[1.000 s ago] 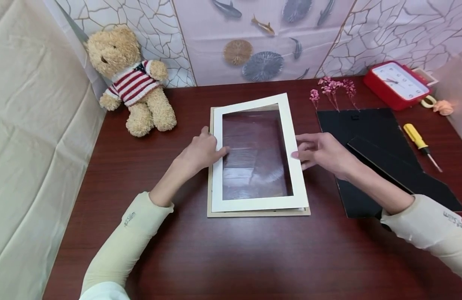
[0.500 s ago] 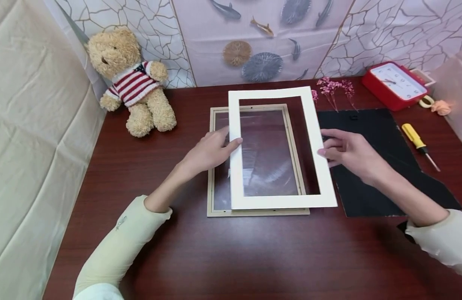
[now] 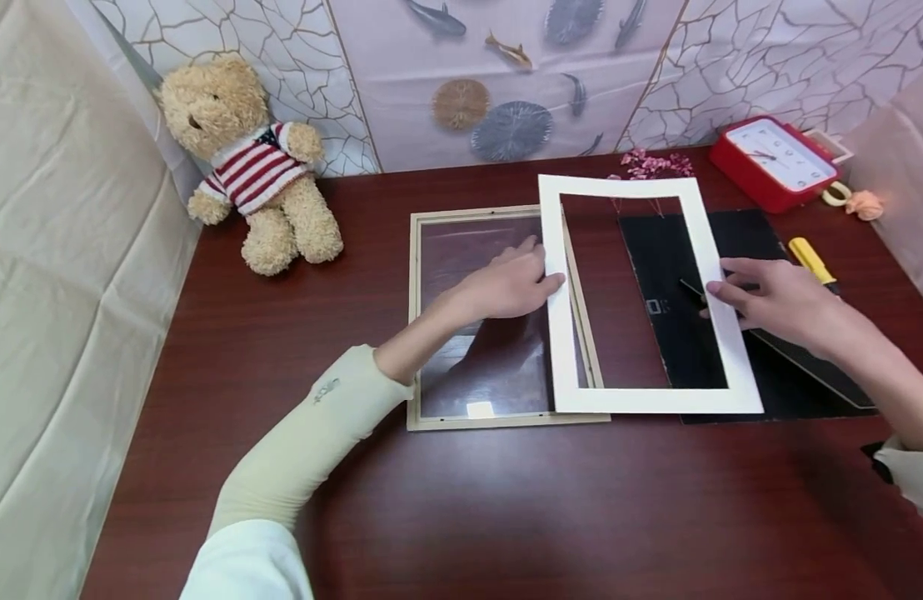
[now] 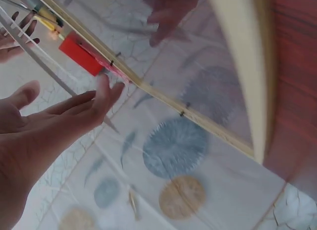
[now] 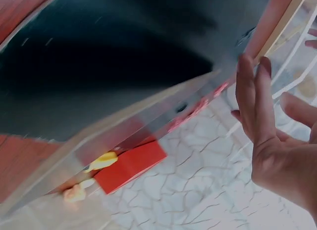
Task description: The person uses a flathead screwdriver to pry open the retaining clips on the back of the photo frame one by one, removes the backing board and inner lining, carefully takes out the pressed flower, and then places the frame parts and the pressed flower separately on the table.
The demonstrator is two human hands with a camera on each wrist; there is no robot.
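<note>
Bench (image 3: 506, 517) of dark red wood grain, seen from above. Far left: shaggy tan teddy bear in a red-and-white striped jumper (image 3: 247, 158), sitting against the wall. Centre: pale wooden picture frame with a clear glazed pane (image 3: 472, 333), lying flat. Left hand (image 3: 510, 287) reaches over the pane, fingers straight, fingertips against the left edge of the white rectangular card mount (image 3: 641, 296); grip released, pressing only. Mount sits to the right of the frame, left edge overlapping the frame's right rail, the rest over the black backing board (image 3: 686, 333). Right hand (image 3: 780, 300) at the mount's right edge, fingers curled round it, grip grasping the mount. Behind: sprig of pink dried flowers (image 3: 652, 163). Far right: yellow-handled screwdriver (image 3: 810, 258) and red square clock (image 3: 772, 158).
</note>
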